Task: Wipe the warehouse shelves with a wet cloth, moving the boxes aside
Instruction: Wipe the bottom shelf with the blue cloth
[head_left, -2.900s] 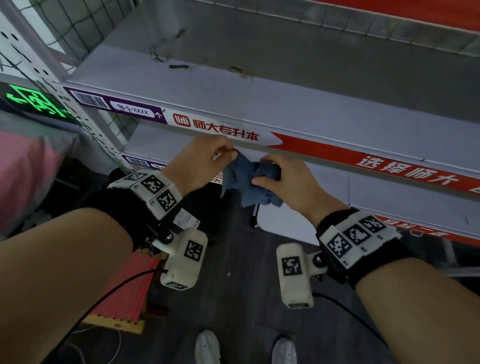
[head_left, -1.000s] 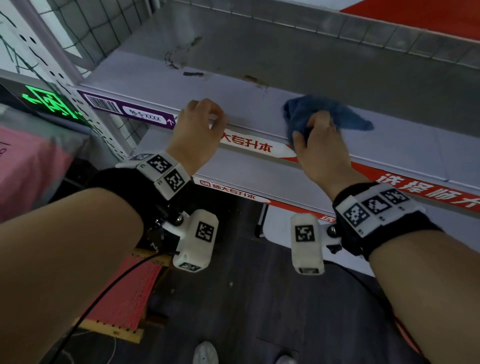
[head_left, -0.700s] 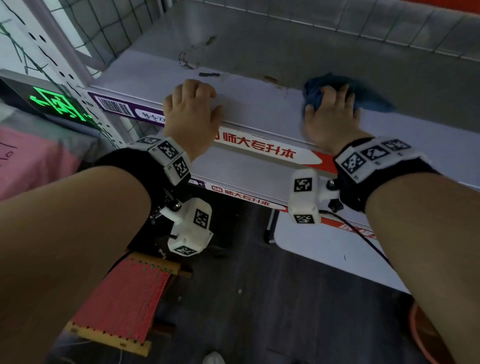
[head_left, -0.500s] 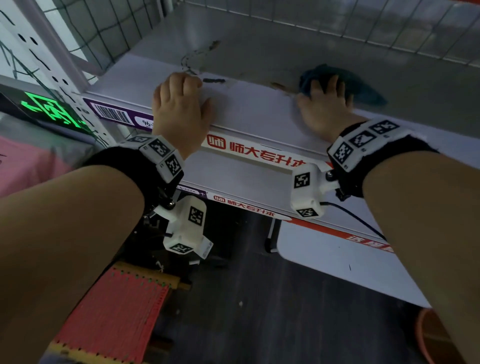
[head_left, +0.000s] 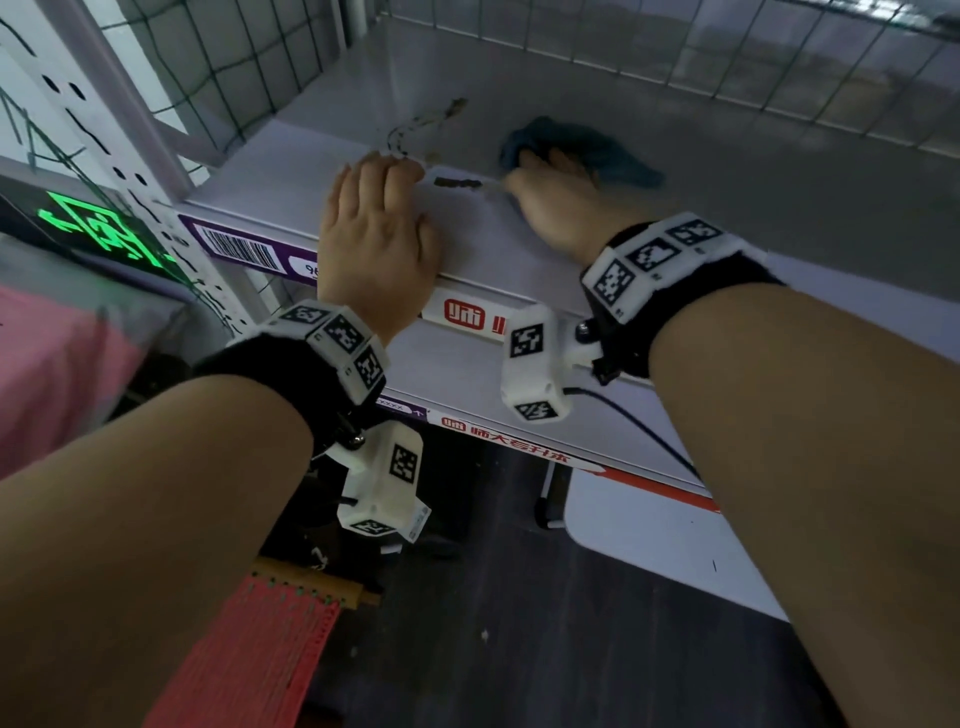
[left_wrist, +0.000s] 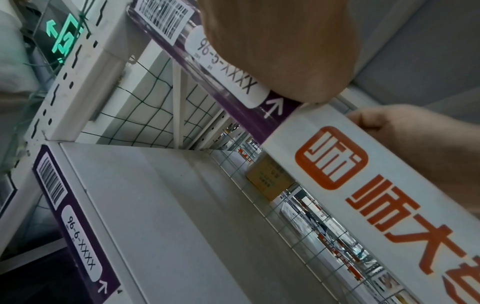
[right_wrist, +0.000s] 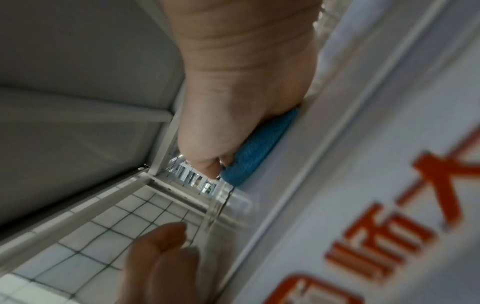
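The right hand (head_left: 550, 202) is pressing the blue cloth (head_left: 587, 150) on the shelf (head_left: 727, 208), fingers curling into it; the left hand (head_left: 374, 234) is lying flat at the front edge. Dark marks (head_left: 457, 182) beside the cloth may get missed if the cloth is bunching.

A blue cloth (head_left: 582, 148) is seen on the pale grey shelf (head_left: 727, 208). Along the shelf's front edge, a purple label (head_left: 234, 249) with a black-and-white barcode is shown beside a white strip (left_wrist: 389, 205) printed with orange-red characters.
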